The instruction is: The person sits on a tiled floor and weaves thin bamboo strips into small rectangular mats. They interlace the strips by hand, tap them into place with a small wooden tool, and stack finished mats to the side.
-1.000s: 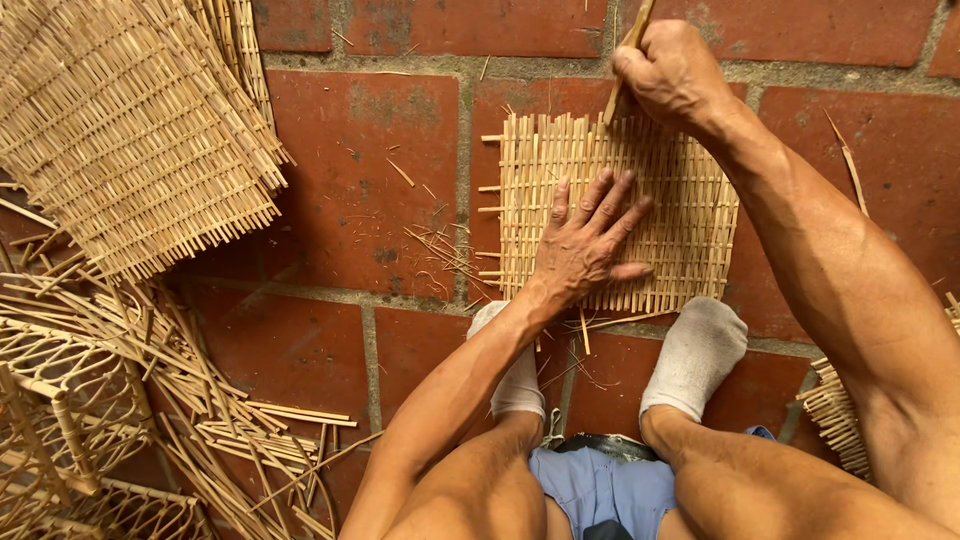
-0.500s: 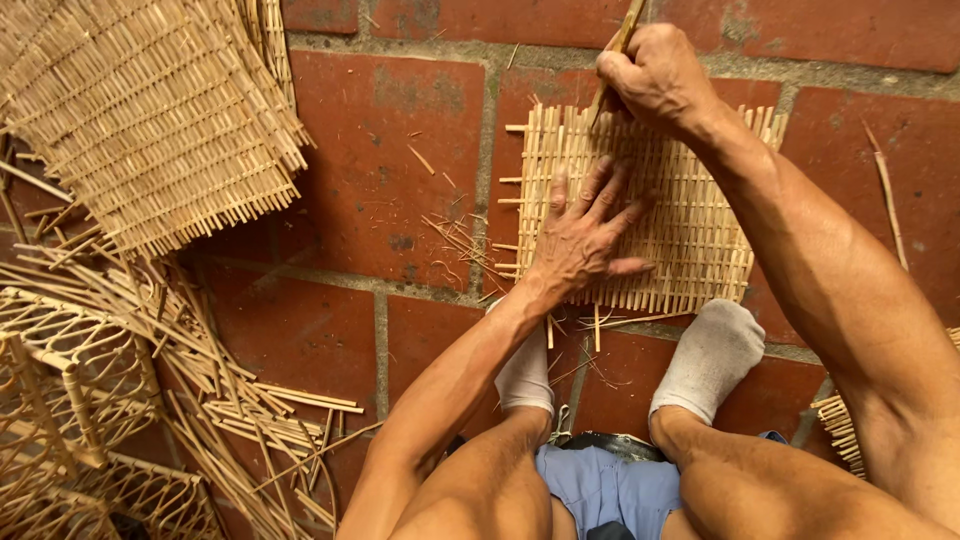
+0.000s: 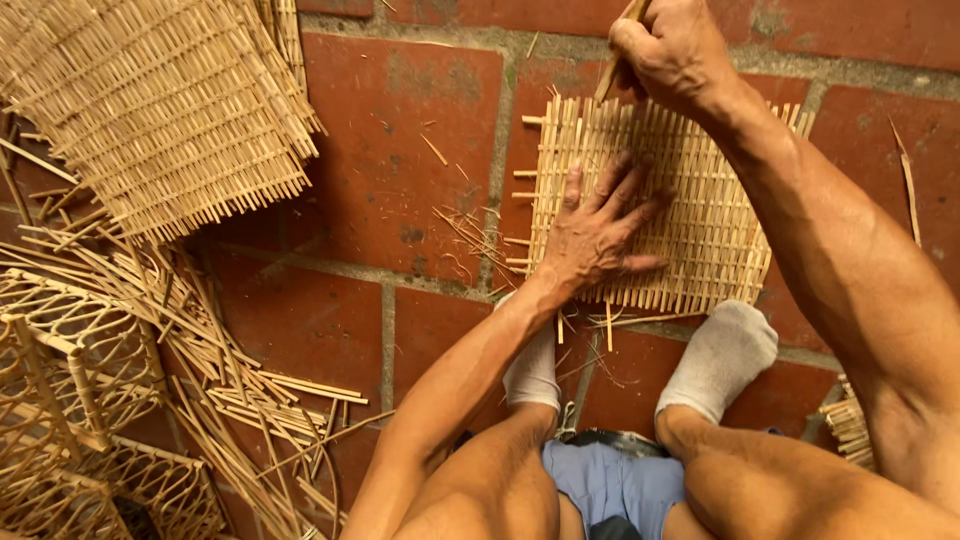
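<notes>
Far left of the mat lay a stack of woven panels, with loose strips and frames below it. The mat lay flat on the brick floor, just above two socked feet. The left hand pressed on it, fingers spread wide. At its top edge the right hand was closed around a strip. It looked like weaving; that strip likely needed pushing between the slats.

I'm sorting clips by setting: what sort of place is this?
Probably a floor-level cane-weaving workspace: red brick-tile floor, a pale woven cane mat under the left hand, finished woven panels and loose cane strips nearby.
</notes>
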Motion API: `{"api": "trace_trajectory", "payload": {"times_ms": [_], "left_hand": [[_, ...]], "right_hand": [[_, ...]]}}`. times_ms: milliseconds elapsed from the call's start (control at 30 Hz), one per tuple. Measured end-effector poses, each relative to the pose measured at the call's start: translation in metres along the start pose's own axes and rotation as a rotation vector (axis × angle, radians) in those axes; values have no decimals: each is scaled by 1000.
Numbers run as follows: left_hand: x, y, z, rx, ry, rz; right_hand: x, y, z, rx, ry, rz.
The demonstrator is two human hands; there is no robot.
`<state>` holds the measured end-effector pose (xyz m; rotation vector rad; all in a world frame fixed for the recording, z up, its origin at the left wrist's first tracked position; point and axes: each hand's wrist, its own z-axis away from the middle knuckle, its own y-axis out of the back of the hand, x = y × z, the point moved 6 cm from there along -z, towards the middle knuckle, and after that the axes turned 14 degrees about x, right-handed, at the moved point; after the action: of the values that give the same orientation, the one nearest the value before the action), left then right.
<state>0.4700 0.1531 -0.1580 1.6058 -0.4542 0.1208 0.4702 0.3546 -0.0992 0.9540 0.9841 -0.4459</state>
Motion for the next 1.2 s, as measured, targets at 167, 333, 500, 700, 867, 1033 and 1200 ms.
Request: {"api": "trace_trajectory", "payload": {"times_ms": [167,333,500,700,867,1033,1200], "left_hand": [[-1,4,-2,-27,29,14],[-1,12,-3,-22,52,73],[1,17,-5,-55,54,76],[-4,9,-4,121,7,104],[-8,4,10,321,27,166],[-5,19,9,488,38,153],[-6,27,3,457,108,204]], "right_hand": [[-14,-21,-8,10,89,-19],[1,-37,-12,-48,132,300],[0,-40,-9,-42,122,224],[-22,0,-9,27,173,-40],[-8,-9,16,7,46,244],[13,-51,36,-52,-104,533],[3,-64,42,116,52,625]]}}
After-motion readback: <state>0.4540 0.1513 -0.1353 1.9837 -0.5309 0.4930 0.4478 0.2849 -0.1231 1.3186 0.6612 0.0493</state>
